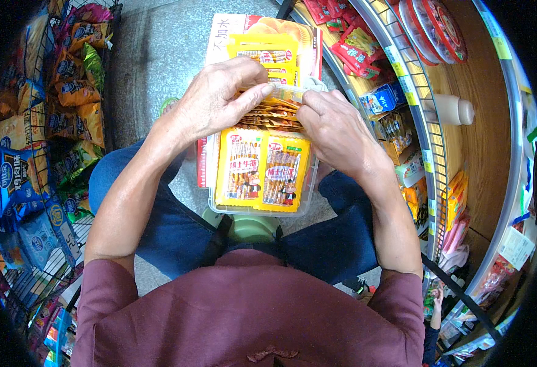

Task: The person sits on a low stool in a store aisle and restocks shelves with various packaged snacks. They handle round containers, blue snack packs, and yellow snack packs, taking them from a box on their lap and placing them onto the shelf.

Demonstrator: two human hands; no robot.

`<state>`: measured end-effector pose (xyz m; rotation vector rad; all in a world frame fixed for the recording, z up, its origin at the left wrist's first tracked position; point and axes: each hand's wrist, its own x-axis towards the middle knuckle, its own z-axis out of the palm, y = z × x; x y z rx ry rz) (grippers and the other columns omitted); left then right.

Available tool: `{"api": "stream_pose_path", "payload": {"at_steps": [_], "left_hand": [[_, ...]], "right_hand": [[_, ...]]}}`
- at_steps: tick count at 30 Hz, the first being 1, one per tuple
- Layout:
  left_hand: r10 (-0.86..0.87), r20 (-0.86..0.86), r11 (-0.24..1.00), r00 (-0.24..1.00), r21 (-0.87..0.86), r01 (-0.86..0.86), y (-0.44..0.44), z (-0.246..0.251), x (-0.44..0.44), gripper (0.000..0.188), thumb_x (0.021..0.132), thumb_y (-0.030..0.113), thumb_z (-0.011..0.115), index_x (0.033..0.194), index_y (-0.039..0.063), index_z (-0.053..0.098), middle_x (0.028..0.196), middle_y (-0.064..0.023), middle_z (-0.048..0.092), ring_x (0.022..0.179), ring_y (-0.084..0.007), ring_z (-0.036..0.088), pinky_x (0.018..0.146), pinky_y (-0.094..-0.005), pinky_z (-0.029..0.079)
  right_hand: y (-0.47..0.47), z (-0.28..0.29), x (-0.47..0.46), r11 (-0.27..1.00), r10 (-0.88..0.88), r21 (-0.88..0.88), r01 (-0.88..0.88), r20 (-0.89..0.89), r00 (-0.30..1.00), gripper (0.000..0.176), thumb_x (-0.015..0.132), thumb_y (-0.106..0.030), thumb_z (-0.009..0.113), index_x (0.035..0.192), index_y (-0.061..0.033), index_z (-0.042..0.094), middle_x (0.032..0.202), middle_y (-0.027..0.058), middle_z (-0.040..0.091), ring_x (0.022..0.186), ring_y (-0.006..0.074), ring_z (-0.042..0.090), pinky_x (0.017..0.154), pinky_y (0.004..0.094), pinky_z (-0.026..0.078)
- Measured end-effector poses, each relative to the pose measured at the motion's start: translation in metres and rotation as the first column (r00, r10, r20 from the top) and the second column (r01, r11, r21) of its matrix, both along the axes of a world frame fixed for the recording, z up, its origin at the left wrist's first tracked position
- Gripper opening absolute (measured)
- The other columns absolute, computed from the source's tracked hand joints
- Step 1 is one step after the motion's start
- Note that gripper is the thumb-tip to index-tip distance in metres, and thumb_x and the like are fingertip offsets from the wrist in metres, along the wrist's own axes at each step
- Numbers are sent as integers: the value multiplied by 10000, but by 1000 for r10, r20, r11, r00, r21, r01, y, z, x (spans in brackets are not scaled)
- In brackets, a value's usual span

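Note:
A clear plastic bin [258, 213] sits between my knees, packed with yellow snack packets [261, 169]. Two columns of packets lie flat at its near end; behind them, a row of packets [270, 112] stands on edge. My left hand [229, 94] arches over the far left of the bin, thumb near its far rim, fingertips hidden. At the right wall, my right hand [337, 124] is curled against the upright packets, and its grip is concealed. More yellow packets [268, 55] lie beyond the bin on a printed cardboard carton [312, 50] picturing small cakes.
Wire racks with bagged snacks [73, 91] line the left side. Curved store shelves [422, 114] on the right hold red packets [355, 50], round tubs [433, 30] and a pale bottle [454, 110]. Another person's hand [438, 296] shows at lower right. Grey floor [151, 55] lies left of the carton.

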<state>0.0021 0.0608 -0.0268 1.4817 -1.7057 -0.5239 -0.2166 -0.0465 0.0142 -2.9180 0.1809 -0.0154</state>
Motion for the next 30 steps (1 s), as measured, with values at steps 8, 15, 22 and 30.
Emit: {"api": "stream_pose_path", "payload": {"at_steps": [8, 15, 22, 30], "left_hand": [[-7, -27, 997, 1000, 75, 9, 2, 4, -2, 311, 952, 306, 632, 988, -3, 634, 956, -173, 666, 897, -331, 669, 785, -412, 529], [-25, -33, 988, 999, 153, 29, 3, 9, 0, 350, 946, 309, 642, 1074, -16, 629, 1084, -171, 669, 1057, -319, 656, 928, -407, 508], [-93, 87, 994, 992, 62, 88, 4, 11, -3, 638, 801, 379, 777, 1313, 64, 562, 1368, -172, 549, 1309, -350, 499, 1086, -447, 407], [-114, 185, 989, 976, 113, 94, -3, 12, -16, 765, 748, 370, 815, 1391, 104, 498, 1513, -171, 396, 1427, -374, 337, 1170, -478, 276]], "right_hand": [[4, 1, 4, 994, -77, -73, 78, 23, 997, 87, 817, -102, 580, 810, -31, 630, 879, 122, 600, 887, 279, 615, 818, 411, 465], [0, -4, 3, 998, 36, -46, -31, 123, 992, 78, 781, -92, 591, 773, -30, 638, 878, 125, 602, 886, 277, 608, 816, 403, 470], [-2, 26, -7, 996, -57, 76, 44, 178, 982, 60, 724, -32, 613, 745, -20, 558, 847, 139, 542, 848, 328, 572, 769, 407, 463], [-3, 50, -12, 987, -92, 152, 55, 247, 965, 132, 735, 10, 654, 822, -9, 556, 865, 127, 544, 827, 331, 569, 731, 401, 461]]}}
